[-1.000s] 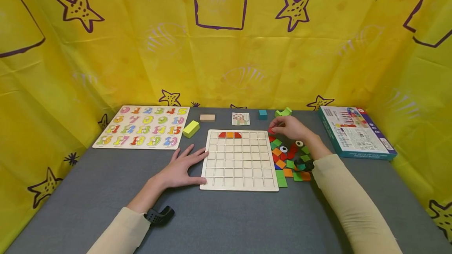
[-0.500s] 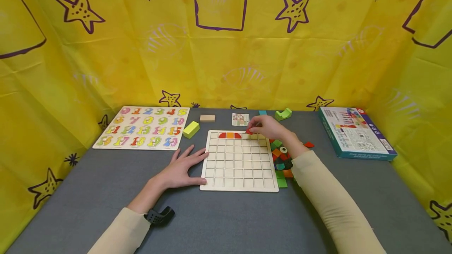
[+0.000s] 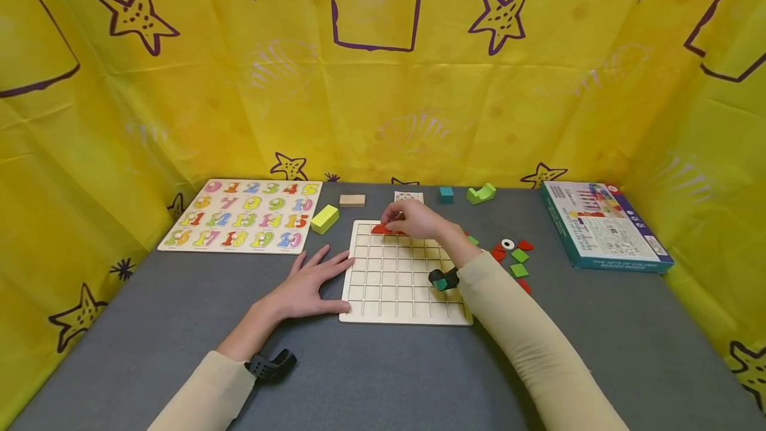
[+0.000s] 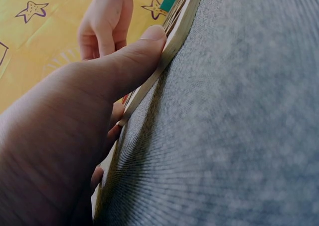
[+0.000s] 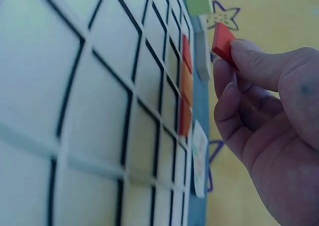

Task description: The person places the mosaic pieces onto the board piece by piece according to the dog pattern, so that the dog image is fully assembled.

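Only three pieces fill the top row of the grid board (image 3: pixel 405 271) at frame centre, nearly every cell being bare, while the right hand (image 3: pixel 413 219) pinches a red piece (image 5: pixel 223 40) above that row and the left hand (image 3: pixel 308 288) lies flat, fingers straight, against the board's left edge on the counter (image 3: pixel 383 371).

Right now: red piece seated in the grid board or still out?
Out. The right hand pinches the red piece clear above the grid board.
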Motion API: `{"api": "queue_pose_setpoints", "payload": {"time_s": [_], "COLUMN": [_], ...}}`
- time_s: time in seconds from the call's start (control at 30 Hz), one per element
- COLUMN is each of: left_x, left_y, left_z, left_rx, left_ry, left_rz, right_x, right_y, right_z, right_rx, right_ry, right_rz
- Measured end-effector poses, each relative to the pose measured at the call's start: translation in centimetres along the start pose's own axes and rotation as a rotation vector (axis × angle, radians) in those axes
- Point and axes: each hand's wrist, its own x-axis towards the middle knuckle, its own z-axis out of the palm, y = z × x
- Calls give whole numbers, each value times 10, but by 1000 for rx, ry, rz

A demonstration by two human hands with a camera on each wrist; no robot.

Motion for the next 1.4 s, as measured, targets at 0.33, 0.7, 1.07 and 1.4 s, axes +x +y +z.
{"api": "queue_pose_setpoints", "payload": {"time_s": [0.33,0.7,1.07,1.4], "left_x": [0,0,-1,-2], "left_y": [0,2,2,2], "left_z": [-1,-2,-2,-1], "left_rx": [-4,-18,-21,-17], "left_ry": [-6,-3,-3,-5], "left_rz": [-2,7,-3,-9], "right_x": [20,31,35,36], "right_y": [-7,-17,-25,-23], "right_z": [25,36,40,42], "right_rx": [-11,-90,-187,-245], "right_ry": [-32,-44,-73,-70], "right_rz": [12,7,-16,-51]}}
